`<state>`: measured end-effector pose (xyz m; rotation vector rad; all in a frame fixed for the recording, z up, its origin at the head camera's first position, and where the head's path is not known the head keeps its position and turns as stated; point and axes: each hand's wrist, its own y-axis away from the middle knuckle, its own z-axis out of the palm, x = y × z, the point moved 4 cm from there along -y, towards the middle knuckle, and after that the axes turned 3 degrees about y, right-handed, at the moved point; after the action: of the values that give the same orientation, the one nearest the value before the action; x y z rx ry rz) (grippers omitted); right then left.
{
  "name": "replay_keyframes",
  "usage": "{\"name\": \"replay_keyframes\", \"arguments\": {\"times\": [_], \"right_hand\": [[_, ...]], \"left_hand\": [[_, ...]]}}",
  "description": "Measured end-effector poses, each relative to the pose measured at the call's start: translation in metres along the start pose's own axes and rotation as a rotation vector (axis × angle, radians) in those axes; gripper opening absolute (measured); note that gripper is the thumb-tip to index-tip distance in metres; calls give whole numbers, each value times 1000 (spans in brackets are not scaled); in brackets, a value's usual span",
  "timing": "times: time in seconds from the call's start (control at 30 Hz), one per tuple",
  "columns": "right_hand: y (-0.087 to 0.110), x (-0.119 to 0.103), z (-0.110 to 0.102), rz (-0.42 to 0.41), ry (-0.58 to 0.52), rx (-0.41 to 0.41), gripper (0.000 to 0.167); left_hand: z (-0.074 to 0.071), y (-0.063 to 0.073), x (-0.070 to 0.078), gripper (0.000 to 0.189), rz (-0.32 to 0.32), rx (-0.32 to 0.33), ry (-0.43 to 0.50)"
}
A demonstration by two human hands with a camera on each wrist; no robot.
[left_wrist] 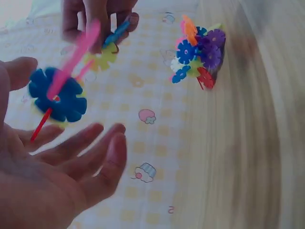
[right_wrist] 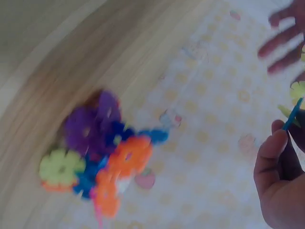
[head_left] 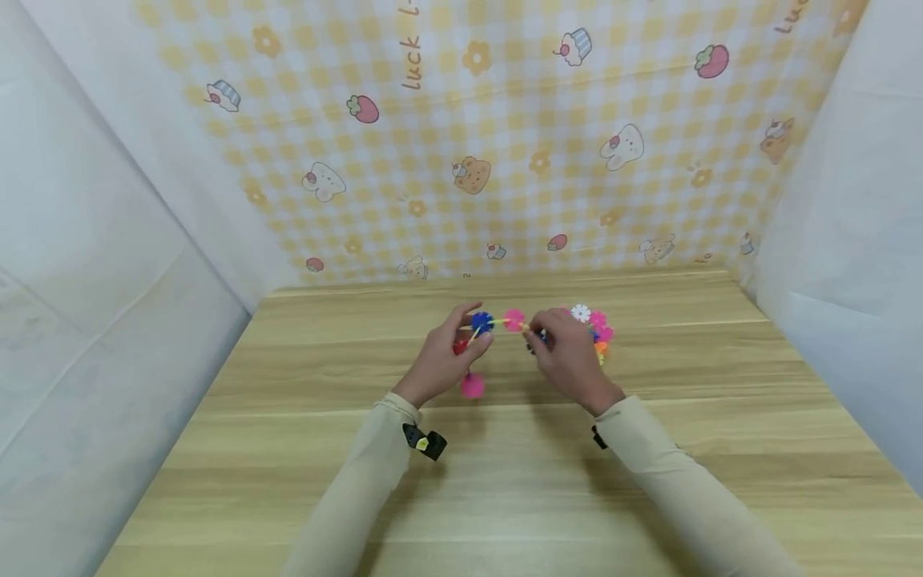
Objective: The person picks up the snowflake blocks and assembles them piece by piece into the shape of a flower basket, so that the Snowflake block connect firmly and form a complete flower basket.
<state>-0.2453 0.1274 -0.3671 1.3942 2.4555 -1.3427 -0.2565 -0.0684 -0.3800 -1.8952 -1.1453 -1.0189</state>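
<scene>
A linked chain of flower-shaped plastic building discs spans both hands in the head view. My right hand pinches a light blue disc, edge-on and joined to a yellow disc. A pink disc sits mid-chain, followed by a dark blue disc at my left hand. In the left wrist view that left hand has its fingers spread and loosely bent, the blue disc beside the thumb. A red disc is partly hidden by the hand; another pink disc hangs lower.
Past my right hand lies a pile of loose discs in purple, orange, yellow, blue and other colours on the wooden table. A yellow checked cloth hangs behind, with white sheets at the sides.
</scene>
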Motion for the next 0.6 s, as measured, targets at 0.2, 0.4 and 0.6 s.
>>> {"name": "replay_keyframes", "arguments": {"times": [0.2, 0.4, 0.6], "right_hand": [[-1, 28, -21, 69, 34, 140, 8], [3, 53, -30, 214, -53, 76, 9], [6, 86, -39, 410, -233, -147, 19]], "left_hand": [[11, 5, -14, 40, -72, -90, 11], [29, -12, -4, 13, 27, -39, -5], [41, -41, 0, 11, 56, 55, 3]]}}
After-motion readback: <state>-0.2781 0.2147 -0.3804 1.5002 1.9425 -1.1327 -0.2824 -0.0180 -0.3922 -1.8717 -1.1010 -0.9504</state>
